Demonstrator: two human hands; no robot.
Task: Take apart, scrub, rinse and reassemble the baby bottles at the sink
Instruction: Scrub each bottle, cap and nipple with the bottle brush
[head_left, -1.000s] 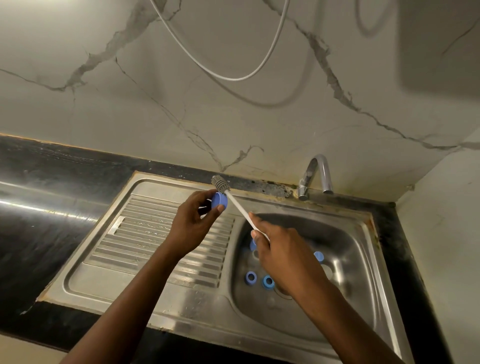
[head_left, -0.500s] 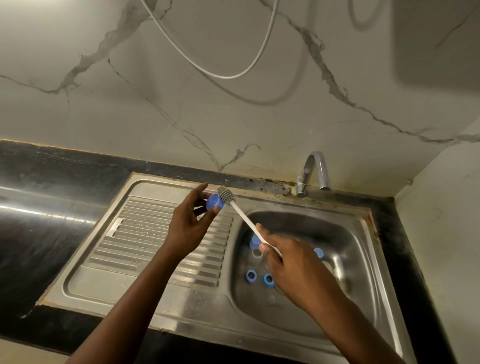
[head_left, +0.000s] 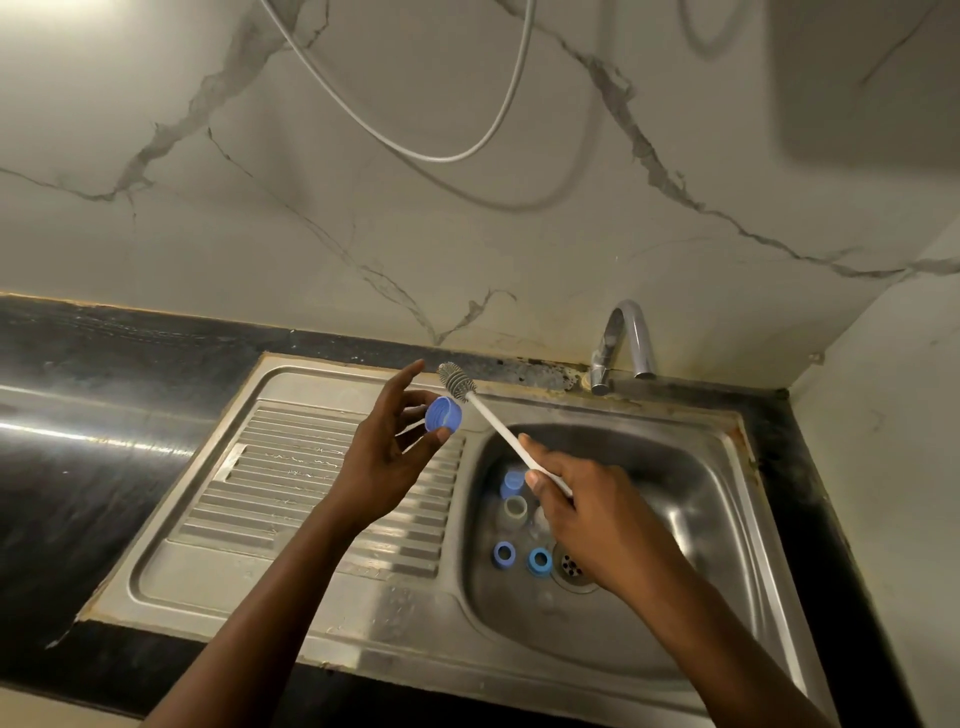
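Head view: left hand (head_left: 384, 462) pinches blue cap (head_left: 443, 414), forefinger raised; right hand (head_left: 597, 519) clasps brush (head_left: 493, 422).

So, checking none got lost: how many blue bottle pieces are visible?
4 blue pieces: one in the left hand; three in the sink, one further back, two by the drain. The right hand may hide more.

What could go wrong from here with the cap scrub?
1. The left hand only pinches the cap at its edge with thumb and fingertips. A firm push from the brush could pop it loose.
2. The right hand grips the handle far from the bristle head, which now sits beside the cap, not in it. The head may skid off when it goes in.
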